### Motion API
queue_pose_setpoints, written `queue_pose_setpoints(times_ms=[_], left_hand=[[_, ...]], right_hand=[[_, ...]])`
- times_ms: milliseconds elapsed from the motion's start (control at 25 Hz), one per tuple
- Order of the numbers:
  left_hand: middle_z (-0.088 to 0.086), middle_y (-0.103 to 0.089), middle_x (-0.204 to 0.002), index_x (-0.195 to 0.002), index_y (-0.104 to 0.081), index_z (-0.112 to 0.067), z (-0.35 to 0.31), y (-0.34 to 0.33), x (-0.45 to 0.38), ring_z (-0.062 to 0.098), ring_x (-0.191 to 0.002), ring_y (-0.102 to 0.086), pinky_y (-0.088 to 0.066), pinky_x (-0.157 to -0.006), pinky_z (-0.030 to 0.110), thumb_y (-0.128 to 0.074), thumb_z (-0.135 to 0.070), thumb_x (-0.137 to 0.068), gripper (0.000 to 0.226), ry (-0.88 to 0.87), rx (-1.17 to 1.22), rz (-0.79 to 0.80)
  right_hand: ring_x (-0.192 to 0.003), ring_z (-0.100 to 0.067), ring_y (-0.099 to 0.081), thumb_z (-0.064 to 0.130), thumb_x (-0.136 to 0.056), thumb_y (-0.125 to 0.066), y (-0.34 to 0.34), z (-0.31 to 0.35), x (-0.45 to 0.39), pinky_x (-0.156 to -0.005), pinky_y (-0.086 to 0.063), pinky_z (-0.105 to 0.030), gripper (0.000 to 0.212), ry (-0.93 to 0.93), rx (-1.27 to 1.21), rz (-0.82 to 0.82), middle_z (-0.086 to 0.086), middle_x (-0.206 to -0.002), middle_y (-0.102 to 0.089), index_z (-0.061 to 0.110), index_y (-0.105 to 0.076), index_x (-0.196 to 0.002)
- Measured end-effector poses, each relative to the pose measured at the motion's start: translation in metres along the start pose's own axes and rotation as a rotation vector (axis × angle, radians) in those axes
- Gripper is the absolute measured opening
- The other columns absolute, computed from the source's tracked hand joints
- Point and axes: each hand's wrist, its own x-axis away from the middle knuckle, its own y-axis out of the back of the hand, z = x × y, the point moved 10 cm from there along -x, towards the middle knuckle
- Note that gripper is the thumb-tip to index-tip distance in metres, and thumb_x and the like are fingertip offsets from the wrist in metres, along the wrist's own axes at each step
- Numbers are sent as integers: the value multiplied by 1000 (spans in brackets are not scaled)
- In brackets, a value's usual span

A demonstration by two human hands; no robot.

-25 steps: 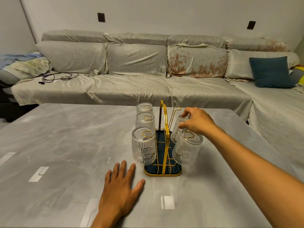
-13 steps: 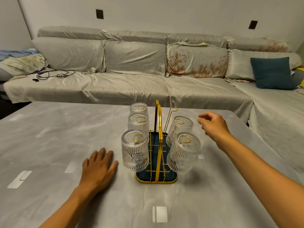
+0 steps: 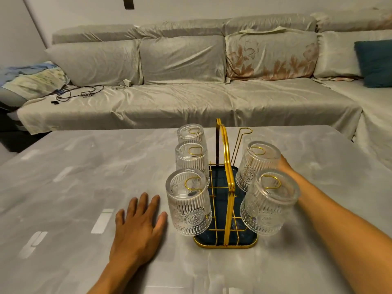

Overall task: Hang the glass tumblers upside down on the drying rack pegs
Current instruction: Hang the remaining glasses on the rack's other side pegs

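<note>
A gold wire drying rack [image 3: 225, 246] with a dark blue tray stands on the grey marble table [image 3: 84, 187]. Five ribbed glass tumblers hang upside down on its pegs. Three are on the left: far [image 3: 190, 133], middle [image 3: 191, 159] and near [image 3: 188, 203]. Two are on the right: middle [image 3: 258, 164] and near [image 3: 272, 203]. The far right peg [image 3: 244, 132] is bare. My left hand [image 3: 137, 228] lies flat on the table, fingers spread, just left of the near left tumbler. My right hand [image 3: 285, 165] is mostly hidden behind the right tumblers, its fingers unseen.
A long sofa [image 3: 191, 98] covered in pale sheets runs behind the table and wraps round on the right. A dark blue cushion [image 3: 375, 62] leans at its right end. Cables and a power strip [image 3: 84, 93] lie on its left seat.
My right hand has let go of the middle right tumbler, swung out, then dropped low behind the right tumblers. My left hand shifted on the table and now lies beside the near left tumbler.
</note>
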Motion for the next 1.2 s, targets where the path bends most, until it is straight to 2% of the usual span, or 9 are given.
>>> queue_pose_setpoints(times_ms=[120,160,320,440,560,640,800,1040,1200], left_hand=[[-4,-5,-163,-149,-11,-41,2,-2,0,19,-149,-1,-5,-117,47,-16,-57,-93,58,9,6,5],[-4,-5,-163,-149,-11,-41,3,-3,0,20,-149,-1,-5,-117,47,-16,-58,-93,59,11,10,8],[-5,-6,-163,-149,-11,-40,5,-5,-1,20,-149,-1,-6,-117,48,-13,-60,-91,61,15,15,16],[-4,-5,-163,-149,-10,-40,4,-4,1,20,-149,0,-4,-118,48,-14,-60,-91,62,26,27,18],[-4,-5,-163,-150,-11,-39,2,-1,2,20,-149,-1,-4,-118,47,-16,-59,-92,61,29,32,18],[-4,-6,-163,-150,-12,-39,2,-1,3,20,-149,-2,-5,-118,48,-17,-58,-93,60,31,34,12],[-4,-5,-163,-150,-10,-40,3,-2,1,19,-149,-1,-4,-118,48,-16,-58,-92,60,38,32,18],[-4,-5,-163,-150,-11,-40,3,-1,0,19,-149,0,-2,-118,47,-15,-60,-91,62,30,38,1],[-4,-4,-163,-150,-10,-40,5,-3,0,18,-149,2,-1,-118,47,-13,-62,-90,64,36,43,-4]], right_hand=[[-79,-16,-56,17,-82,-69,30,18,20,-58,-46,-16,40,-3,-60,-168,-4,-106,-54,17,-49,-117],[-74,-11,-56,23,-77,-74,43,28,28,-50,-44,-14,42,20,-53,-197,-3,-105,-58,20,-51,-112],[-91,-19,-59,40,-55,-85,101,91,62,-69,-51,-35,72,141,-13,-275,-4,-112,-59,25,-50,-116],[-91,-16,-56,59,-45,-83,132,161,85,-70,-49,-35,83,237,-71,-381,-1,-115,-56,28,-45,-112],[-98,-19,-53,68,-44,-77,136,222,105,-80,-47,-39,88,347,101,-469,2,-114,-53,26,-42,-113],[-91,-19,-51,69,-51,-75,126,247,115,-74,-43,-35,83,415,222,-533,3,-106,-51,23,-42,-111],[-85,-18,-51,61,-60,-76,86,244,106,-66,-39,-32,59,428,322,-443,5,-96,-53,23,-51,-98],[-80,-18,-51,56,-57,-80,43,206,78,-54,-35,-29,54,381,337,-356,4,-92,-56,26,-52,-92],[-77,-15,-54,40,-54,-86,27,185,61,-57,-42,-29,52,283,345,-261,0,-95,-60,25,-53,-92]])
